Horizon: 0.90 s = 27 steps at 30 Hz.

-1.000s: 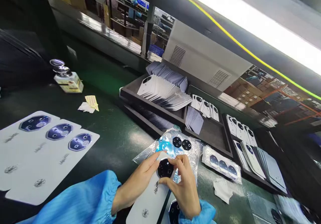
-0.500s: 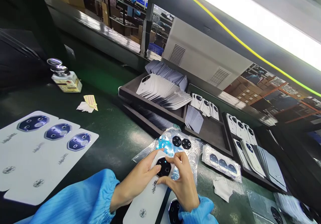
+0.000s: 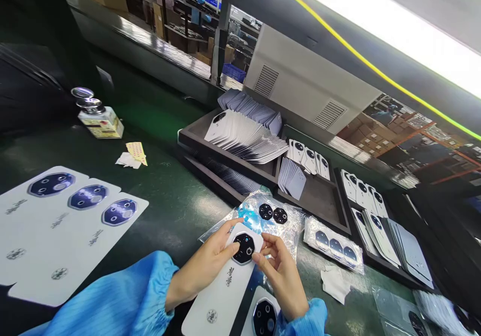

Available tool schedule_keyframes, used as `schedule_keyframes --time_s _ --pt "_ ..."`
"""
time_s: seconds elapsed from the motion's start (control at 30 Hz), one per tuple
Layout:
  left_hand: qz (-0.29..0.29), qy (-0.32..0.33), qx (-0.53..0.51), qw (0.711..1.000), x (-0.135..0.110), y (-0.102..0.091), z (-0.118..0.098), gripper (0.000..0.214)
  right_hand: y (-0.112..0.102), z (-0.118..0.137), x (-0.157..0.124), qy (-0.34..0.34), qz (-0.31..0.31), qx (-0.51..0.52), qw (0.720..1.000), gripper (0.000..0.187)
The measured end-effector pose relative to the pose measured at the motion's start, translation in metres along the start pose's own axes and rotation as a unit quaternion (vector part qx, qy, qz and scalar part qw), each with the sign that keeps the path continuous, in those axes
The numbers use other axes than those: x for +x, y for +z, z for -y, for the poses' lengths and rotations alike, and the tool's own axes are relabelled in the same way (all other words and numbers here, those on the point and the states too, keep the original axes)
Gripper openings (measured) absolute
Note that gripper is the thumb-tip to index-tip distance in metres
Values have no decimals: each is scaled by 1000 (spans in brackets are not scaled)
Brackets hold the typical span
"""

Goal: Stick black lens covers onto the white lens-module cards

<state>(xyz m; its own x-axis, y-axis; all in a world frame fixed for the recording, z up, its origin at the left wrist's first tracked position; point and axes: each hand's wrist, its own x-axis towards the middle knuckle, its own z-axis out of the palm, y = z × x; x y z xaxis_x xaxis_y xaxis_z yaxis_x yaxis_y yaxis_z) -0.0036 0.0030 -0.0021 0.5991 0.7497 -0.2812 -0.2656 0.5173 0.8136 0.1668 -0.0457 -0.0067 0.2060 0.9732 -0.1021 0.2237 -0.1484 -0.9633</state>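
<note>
A white phone back panel (image 3: 221,296) with a black octagonal camera plate (image 3: 245,249) at its top end lies tilted before me. My left hand (image 3: 205,266) grips the panel's left edge, its thumb resting on the camera plate. At the opposite edge, beside the plate, my right hand (image 3: 281,271) pinches the panel between thumb and bent fingers. Just right of it lies another white panel (image 3: 251,321) with a black camera plate, partly under my right sleeve. Beyond my hands, a clear plastic bag (image 3: 289,238) carries two loose black camera plates (image 3: 273,213).
Three white panels (image 3: 75,235) lie side by side at left, near a pump bottle (image 3: 100,123) and paper scraps (image 3: 131,156). Dark trays (image 3: 319,200) of fanned panels stand at the back. To the right are a wrapped pack (image 3: 333,244) and a crumpled white cloth (image 3: 335,284).
My right thumb and fingers have moved off the camera plate to the panel's right edge, uncovering the plate and the neighbouring panel more. My left hand keeps its hold.
</note>
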Motion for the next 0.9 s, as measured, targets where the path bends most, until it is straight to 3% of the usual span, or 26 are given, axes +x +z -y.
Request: schedule_keyframes --time_s 0.1,0.23,0.4,0.67,0.9 --pt "1 -4 30 1000 1 -3 2 66 8 -1 -2 85 35 104 990 48" --pt "15 -28 99 995 -2 -5 -3 61 10 3 -1 84 24 146 985 50" --pt "2 -53 124 991 -6 -1 -11 76 6 11 -2 84 57 118 988 42" --pt "22 -81 70 994 -5 0 -13 71 12 20 -4 79 57 95 991 46" --pt "12 -59 84 995 -3 0 -12 63 12 23 -6 82 49 77 992 45"
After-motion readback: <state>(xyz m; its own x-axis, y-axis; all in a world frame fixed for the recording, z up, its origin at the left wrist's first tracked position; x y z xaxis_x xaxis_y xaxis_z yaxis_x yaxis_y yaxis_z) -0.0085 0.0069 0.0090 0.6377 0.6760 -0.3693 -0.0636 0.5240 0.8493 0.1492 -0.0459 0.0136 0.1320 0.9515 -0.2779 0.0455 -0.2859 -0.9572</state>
